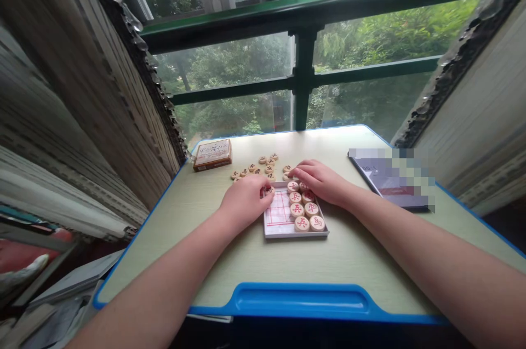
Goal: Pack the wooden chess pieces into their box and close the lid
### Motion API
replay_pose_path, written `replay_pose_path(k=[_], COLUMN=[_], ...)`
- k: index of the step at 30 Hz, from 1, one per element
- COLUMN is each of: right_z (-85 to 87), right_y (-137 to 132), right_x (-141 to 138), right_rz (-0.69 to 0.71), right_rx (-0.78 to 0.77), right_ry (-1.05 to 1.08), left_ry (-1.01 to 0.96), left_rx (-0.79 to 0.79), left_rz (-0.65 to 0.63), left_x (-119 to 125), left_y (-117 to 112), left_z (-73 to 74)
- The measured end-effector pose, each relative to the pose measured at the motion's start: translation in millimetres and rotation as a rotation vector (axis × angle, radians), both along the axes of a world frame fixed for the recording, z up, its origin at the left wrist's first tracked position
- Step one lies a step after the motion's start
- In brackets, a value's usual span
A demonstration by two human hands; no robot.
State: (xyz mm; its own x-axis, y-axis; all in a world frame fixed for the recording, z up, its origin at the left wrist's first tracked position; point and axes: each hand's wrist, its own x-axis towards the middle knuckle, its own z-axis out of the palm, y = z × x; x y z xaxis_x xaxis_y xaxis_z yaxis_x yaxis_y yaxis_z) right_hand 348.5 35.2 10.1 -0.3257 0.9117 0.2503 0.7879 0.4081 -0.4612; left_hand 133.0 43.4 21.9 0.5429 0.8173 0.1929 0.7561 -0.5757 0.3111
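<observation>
A shallow white tray [296, 235] with a red-lined paper inside sits in the middle of the table. Round wooden Chinese chess pieces with red characters, such as one piece [302, 223], stand in two columns on its right side. At the tray's far left corner my left hand [246, 198] is closed, with a Chinese chess piece [270, 190] between thumb and fingers. My right hand [322, 179] reaches over the far right corner with fingers stretched out, their tips at a loose piece [287, 176]; its thumb is hidden.
Several loose pieces with dark characters, including one piece [262, 160], lie beyond the tray. A small printed box [212, 154] rests at the back left, and a dark flat device or book [382, 184], partly blurred out, at the right. Curtains flank the blue-edged table [164, 228] by the window.
</observation>
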Motion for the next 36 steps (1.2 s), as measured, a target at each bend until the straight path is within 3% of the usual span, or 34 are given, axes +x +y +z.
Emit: replay_pose_path(k=[36], right_z=[0.2], right_y=[0.4], right_x=[-0.4], right_rz=[-0.015], right_rx=[0.005], right_ry=[-0.006], left_ry=[0.147], left_rx=[0.042], left_rz=[0.006], left_x=[-0.9], left_y=[-2.8], left_z=[7.2])
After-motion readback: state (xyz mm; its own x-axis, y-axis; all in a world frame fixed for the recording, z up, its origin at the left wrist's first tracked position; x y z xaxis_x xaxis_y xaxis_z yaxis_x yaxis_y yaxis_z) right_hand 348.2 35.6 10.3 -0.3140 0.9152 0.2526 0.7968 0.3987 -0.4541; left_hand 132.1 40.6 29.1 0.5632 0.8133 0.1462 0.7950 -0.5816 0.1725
